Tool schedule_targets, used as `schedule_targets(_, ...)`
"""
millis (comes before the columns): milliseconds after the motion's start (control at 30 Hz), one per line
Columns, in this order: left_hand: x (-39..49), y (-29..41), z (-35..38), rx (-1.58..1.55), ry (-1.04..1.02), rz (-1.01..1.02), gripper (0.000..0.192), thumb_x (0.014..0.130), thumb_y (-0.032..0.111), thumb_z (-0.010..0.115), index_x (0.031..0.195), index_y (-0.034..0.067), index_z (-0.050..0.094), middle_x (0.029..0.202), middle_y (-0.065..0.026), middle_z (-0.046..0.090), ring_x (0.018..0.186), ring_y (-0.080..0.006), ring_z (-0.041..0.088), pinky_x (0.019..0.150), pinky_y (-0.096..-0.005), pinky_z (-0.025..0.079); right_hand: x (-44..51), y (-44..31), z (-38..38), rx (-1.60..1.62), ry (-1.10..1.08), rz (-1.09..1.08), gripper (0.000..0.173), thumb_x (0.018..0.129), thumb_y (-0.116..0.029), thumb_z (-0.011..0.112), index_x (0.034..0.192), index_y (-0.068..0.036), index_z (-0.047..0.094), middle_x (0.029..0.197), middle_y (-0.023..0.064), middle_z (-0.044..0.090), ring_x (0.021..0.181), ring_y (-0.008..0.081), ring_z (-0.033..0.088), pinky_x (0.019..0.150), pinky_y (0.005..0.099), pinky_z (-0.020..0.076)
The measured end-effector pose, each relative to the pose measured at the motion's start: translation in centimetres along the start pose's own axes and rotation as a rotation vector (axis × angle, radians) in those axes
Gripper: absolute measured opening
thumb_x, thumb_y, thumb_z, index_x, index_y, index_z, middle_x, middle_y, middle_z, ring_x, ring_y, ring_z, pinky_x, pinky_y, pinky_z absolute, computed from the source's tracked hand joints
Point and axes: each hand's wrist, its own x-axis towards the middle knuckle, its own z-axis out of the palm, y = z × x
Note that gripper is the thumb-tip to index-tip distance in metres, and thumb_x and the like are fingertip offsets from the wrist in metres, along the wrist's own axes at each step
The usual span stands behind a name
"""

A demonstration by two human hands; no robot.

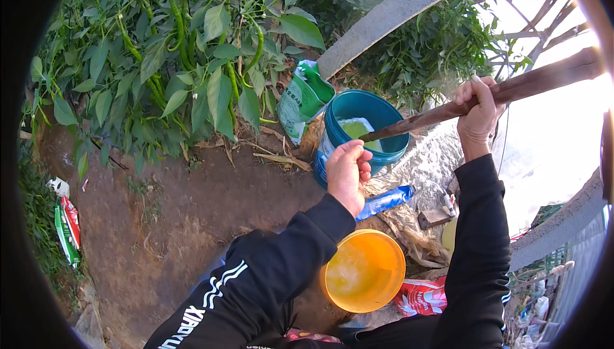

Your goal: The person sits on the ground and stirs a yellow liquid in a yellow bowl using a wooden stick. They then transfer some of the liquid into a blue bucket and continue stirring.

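Observation:
My right hand (479, 109) grips a long brown wooden pole (446, 111), which slants down to the left into a teal plastic bucket (367, 102). Inside the bucket lies something pale yellow-green with a whitish edge; whether it is liquid or powder I cannot tell. At the bucket's near rim, my left hand (349, 171) has curled fingers close to the pole's lower part; whether it touches the pole is unclear. Below it stands a yellow-orange bucket (364, 272) with cloudy yellowish liquid. A green and white bag (304, 99) leans beside the teal bucket.
Chili pepper plants (192, 52) with long green pods hang over the bare soil (192, 210). Grey curved beams (398, 13) cross the upper right. A blue package (383, 203) lies between the buckets, a red bag (422, 296) beside the yellow-orange one. Other packets (68, 229) lie far left.

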Motion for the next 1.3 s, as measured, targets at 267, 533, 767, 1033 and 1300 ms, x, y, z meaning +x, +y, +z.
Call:
schedule_targets(267, -0.3, 2.7, -0.9, -0.054, 0.043, 0.092, 0.007, 0.086, 0.009, 0.054, 0.093, 0.010, 0.056, 0.071, -0.0013, 0.057, 0.050, -0.0079, 0.050, 0.044, -0.0213, 0.042, -1.5, -6.7, -0.4, -0.049, 0.006, -0.030, 0.017, 0.080, -0.004, 0.055, 0.068, -0.005, 0.043, 0.055, 0.0043, 0.041, 0.050, 0.0158, 0.044, 0.052, 0.0286, 0.0400)
schedule_targets(533, -1.2, 3.3, -1.6, -0.019, 0.048, 0.096, 0.009, 0.086, 0.011, 0.051, 0.094, 0.011, 0.055, 0.074, -0.0007, 0.057, 0.053, -0.0062, 0.047, 0.045, -0.0199, 0.039, -3.6, -10.6, -1.3, -0.070, -0.050, -0.052, 0.020, 0.081, -0.003, 0.054, 0.068, -0.007, 0.040, 0.055, 0.0039, 0.040, 0.050, 0.0164, 0.044, 0.052, 0.0286, 0.0398)
schedule_targets(767, -1.8, 3.5, -2.0, -0.020, 0.058, 0.118, 0.009, 0.086, 0.010, 0.052, 0.094, 0.011, 0.056, 0.074, -0.0007, 0.058, 0.052, -0.0065, 0.048, 0.044, -0.0199, 0.039, -4.4, -11.6, -2.1, -0.038, -0.023, -0.058, 0.018, 0.080, -0.003, 0.054, 0.068, -0.007, 0.041, 0.055, 0.0042, 0.041, 0.050, 0.0169, 0.044, 0.053, 0.0296, 0.0405)
schedule_targets(1033, -1.9, 3.6, -2.0, -0.013, 0.054, 0.123, 0.008, 0.086, 0.009, 0.053, 0.093, 0.011, 0.056, 0.073, -0.0010, 0.058, 0.051, -0.0068, 0.048, 0.044, -0.0203, 0.039, -1.7, -13.8, -0.3, -0.041, -0.020, -0.132, 0.015, 0.079, -0.003, 0.054, 0.070, -0.007, 0.043, 0.055, 0.0047, 0.042, 0.050, 0.0180, 0.045, 0.053, 0.0322, 0.0413)
schedule_targets(1300, -1.5, 3.2, -2.2, -0.003, 0.045, 0.128, 0.008, 0.086, 0.009, 0.052, 0.093, 0.010, 0.056, 0.072, -0.0014, 0.057, 0.051, -0.0076, 0.048, 0.043, -0.0214, 0.039, -0.5, -15.9, 1.0, -0.043, -0.111, -0.212, 0.017, 0.078, -0.004, 0.054, 0.066, -0.006, 0.043, 0.056, 0.0051, 0.043, 0.053, 0.0185, 0.046, 0.056, 0.0321, 0.0420)
